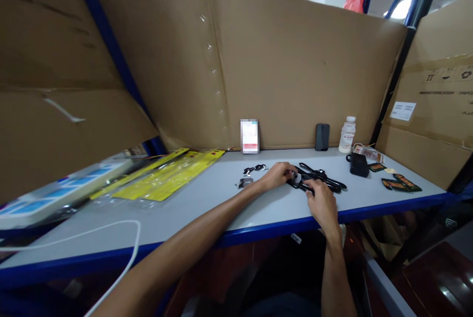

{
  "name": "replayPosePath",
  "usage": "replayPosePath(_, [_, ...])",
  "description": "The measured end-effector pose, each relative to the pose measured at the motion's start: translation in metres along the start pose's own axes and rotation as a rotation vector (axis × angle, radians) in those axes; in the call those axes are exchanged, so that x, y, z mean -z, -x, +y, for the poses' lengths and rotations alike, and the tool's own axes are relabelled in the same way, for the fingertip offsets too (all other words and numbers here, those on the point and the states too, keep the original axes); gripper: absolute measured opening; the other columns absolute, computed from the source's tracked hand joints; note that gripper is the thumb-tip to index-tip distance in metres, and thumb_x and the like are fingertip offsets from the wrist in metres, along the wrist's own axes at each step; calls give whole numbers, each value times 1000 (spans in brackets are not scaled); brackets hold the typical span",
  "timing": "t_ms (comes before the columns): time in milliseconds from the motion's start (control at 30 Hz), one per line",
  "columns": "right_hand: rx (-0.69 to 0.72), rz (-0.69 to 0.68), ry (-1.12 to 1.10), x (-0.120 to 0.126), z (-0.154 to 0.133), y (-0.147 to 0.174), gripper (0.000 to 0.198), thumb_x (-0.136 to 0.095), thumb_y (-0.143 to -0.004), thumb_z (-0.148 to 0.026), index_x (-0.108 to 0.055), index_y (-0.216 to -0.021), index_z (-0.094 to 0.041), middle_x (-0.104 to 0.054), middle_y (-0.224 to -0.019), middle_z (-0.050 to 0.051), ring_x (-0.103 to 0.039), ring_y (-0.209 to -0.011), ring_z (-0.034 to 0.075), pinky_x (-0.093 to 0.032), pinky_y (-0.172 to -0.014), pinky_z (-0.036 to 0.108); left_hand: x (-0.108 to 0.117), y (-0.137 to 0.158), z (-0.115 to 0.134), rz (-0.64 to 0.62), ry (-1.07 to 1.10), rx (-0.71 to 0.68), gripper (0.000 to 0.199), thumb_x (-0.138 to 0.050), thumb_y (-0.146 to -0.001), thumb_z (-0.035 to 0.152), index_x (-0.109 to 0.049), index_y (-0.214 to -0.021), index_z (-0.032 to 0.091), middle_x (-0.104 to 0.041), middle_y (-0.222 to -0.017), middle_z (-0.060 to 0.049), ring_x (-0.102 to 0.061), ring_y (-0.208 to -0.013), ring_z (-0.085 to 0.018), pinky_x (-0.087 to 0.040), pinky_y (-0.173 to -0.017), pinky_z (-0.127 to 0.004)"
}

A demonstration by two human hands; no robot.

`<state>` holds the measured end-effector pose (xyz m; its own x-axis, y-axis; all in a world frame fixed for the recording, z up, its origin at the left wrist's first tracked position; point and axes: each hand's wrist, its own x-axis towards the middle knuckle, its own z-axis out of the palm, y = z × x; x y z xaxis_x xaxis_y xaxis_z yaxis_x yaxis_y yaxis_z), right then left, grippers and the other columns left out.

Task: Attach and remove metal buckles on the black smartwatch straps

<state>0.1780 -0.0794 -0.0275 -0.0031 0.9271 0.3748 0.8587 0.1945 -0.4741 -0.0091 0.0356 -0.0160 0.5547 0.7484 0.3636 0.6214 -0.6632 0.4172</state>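
Note:
My left hand (278, 176) is closed, its fingertips at the left end of a black tool with slim handles (303, 187) and a grey metal part (296, 179). My right hand (322, 200) has its fingers curled on the same tool, nearer its right end. The exact kind of tool cannot be made out, as my fingers cover part of it. Just behind, more black long-handled tools (325, 177) lie side by side on the table. Left of my left hand lie small black-and-metal parts (254, 169) and a flat metal piece (245, 182).
Yellow cards in clear packaging (173, 179) lie left, near a white box with blue panels (70, 191). A white cable (138, 233) crosses the front edge. A screen (250, 136), dark phone (322, 137), bottle (347, 135), black case (358, 164) and packets (401, 184) stand or lie behind and right.

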Motion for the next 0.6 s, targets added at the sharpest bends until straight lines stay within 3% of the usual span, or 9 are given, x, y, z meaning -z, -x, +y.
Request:
replayPosePath(500, [-34, 9, 58, 1, -4, 0, 26, -57, -96, -18, -74, -116, -23, -71, -116, 6, -63, -114, 24, -46, -91, 30, -3, 0, 5, 22, -46, 17, 32, -59, -88, 13, -81, -110, 19, -73, -92, -6, -65, -81, -17, -48, -77, -26])
replayPosePath(600, [-53, 24, 51, 1, -6, 0, 27, -58, -96, -17, -74, -117, -22, -71, -117, 7, -63, -116, 24, -45, -93, 30, -5, 2, 10, 24, -60, 15, 26, -65, -91, 25, -80, -111, 20, -72, -92, -5, -65, -82, -18, -50, -78, -27])
